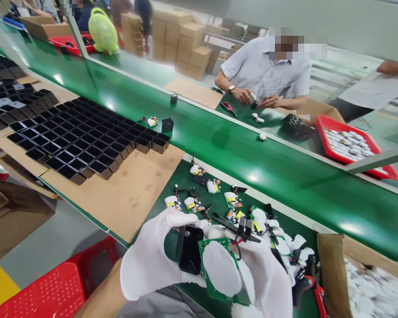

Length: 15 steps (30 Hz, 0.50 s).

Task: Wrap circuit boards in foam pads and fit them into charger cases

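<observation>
My gloved left hand [152, 256] is closed around a black plastic case [190, 249], its hollow side turned toward me. Close beside it, my gloved right hand [268, 274] grips a green circuit board [204, 265] with a white oval pad [222, 269] on its face. A black plug piece [245, 227] with thin wires sits at the board's upper edge, by the right fingers. The board's left edge is next to the case, and I cannot tell whether they touch. Several small circuit boards [232, 198] with white pads and yellow parts lie on the green bench beyond my hands.
Rows of black cases [82, 137] stand on cardboard [142, 190] at left. A green conveyor belt [219, 141] runs across. Red-handled pliers [318, 296] and a box of white pieces [374, 287] are at right. A co-worker [265, 70] sits opposite; a red stool [49, 291] stands lower left.
</observation>
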Motion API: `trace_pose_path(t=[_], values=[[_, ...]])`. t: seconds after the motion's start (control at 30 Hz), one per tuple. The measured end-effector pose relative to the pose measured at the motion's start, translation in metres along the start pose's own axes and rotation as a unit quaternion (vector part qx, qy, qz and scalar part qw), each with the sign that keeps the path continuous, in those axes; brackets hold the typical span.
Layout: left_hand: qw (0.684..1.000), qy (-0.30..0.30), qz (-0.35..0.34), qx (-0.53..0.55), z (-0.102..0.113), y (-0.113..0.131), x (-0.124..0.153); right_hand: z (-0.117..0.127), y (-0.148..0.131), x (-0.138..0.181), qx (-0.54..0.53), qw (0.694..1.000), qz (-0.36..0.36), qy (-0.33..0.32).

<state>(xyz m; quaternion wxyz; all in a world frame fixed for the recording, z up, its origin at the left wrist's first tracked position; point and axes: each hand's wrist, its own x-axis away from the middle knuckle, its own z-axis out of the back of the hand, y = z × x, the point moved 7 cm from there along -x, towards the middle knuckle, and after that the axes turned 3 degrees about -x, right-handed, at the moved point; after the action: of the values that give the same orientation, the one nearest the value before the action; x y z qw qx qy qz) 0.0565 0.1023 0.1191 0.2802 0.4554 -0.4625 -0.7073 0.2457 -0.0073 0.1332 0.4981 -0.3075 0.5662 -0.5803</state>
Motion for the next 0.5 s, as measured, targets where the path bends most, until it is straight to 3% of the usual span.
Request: trace_pose_path(t=[0.23, 0.37, 0.5], values=[[0.996, 0.001, -0.066, -0.061, -0.005, 0.016, 0.001, -0.031, -0.024, -0.024, -0.038, 0.998, -0.003, -0.055], [0.993, 0.0, -0.083, -0.081, -0.005, 0.02, 0.001, -0.026, -0.023, -0.019, -0.037, 0.997, 0.057, -0.024], [0.994, -0.005, -0.077, -0.081, -0.004, 0.02, 0.004, -0.01, 0.005, -0.002, 0.01, 0.999, 0.038, -0.006]])
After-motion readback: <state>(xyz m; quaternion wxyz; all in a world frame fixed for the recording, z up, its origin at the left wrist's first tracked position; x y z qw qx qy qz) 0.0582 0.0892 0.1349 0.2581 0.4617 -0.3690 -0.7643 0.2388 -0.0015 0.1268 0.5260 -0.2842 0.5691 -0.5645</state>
